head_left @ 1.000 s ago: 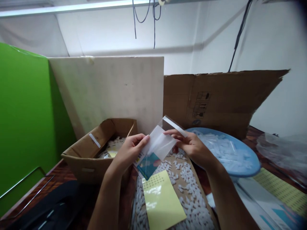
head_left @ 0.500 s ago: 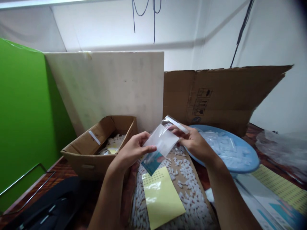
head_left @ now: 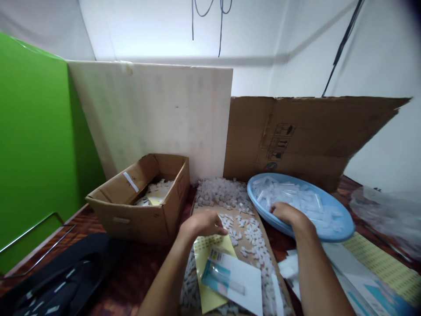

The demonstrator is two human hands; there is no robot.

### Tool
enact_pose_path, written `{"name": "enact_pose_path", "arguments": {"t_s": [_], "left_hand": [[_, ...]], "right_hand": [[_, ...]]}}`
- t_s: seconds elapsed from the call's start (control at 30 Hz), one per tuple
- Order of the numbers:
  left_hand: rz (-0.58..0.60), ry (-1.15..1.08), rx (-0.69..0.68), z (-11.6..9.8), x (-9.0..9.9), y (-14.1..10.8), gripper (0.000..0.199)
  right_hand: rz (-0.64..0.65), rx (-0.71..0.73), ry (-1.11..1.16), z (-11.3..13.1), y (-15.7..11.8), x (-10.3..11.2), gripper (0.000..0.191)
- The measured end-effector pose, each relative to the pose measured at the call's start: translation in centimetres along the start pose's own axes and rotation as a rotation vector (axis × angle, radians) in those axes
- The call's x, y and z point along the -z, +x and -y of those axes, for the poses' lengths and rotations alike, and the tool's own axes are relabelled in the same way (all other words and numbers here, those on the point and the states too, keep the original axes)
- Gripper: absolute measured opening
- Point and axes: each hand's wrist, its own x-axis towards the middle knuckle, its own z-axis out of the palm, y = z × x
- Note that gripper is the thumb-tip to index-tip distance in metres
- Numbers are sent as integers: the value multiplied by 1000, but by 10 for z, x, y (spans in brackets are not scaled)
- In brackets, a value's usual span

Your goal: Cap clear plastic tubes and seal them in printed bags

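My left hand (head_left: 204,224) hovers low over a cardboard sheet strewn with small white plastic pieces (head_left: 253,237), its fingers curled together at the top edge of a yellow sticker sheet (head_left: 212,300). What those fingertips pinch, if anything, is hidden. On the yellow sheet lies a white and teal printed card (head_left: 251,274), with a clear tube-like part (head_left: 230,281) on it. My right hand (head_left: 287,213) reaches over the near rim of a blue basin (head_left: 332,235). Its fingers bend in among clear plastic pieces (head_left: 296,195), and I cannot make out what they hold.
At left stands an open cardboard box (head_left: 131,221) containing white pieces and yellow paper. A black item (head_left: 66,276) lies in front of it. More printed cards (head_left: 355,272) and a yellow sheet (head_left: 384,259) are at right, near a crumpled clear bag (head_left: 384,210). Upright boards close off the back.
Both hands have let go of the clear packet with the teal card. A printed card now lies on the yellow sheet. My left hand has moved down, my right hand right to the basin.
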Motion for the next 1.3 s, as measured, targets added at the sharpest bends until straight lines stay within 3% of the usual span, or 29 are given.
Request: {"name": "enact_pose_path", "arguments": {"t_s": [0.1,0.23,0.5,0.67,0.83,1.0,1.07,1.17,1.3], "left_hand": [[-149,86,117,11,-24,17,24],[-218,134,159,17,-43,25,28],[-200,97,113,20,-50,31,19],[-228,-8,87,20,-56,33,12],[-413,-225,30,18,-39,31,6],[-604,-626,-99,5,-6,26,26],[-677,-786,-141,-4,3,22,33],[-789,-956,-182,-16,12,16,38],[-929,-1076,-215,-20,17,13,34]], "right_hand": [[31,0,-12,-2,3,-1,22],[22,-30,-3,-9,9,-2,24],[-95,-84,49,-19,12,-4,25],[-270,-64,91,-15,8,-3,20],[-564,29,171,-2,-1,13,27],[-749,216,342,39,-25,34,36],[-734,375,607,62,-37,36,38],[-592,591,1044,95,-51,32,48],[-468,674,1111,120,-58,23,49]]}}
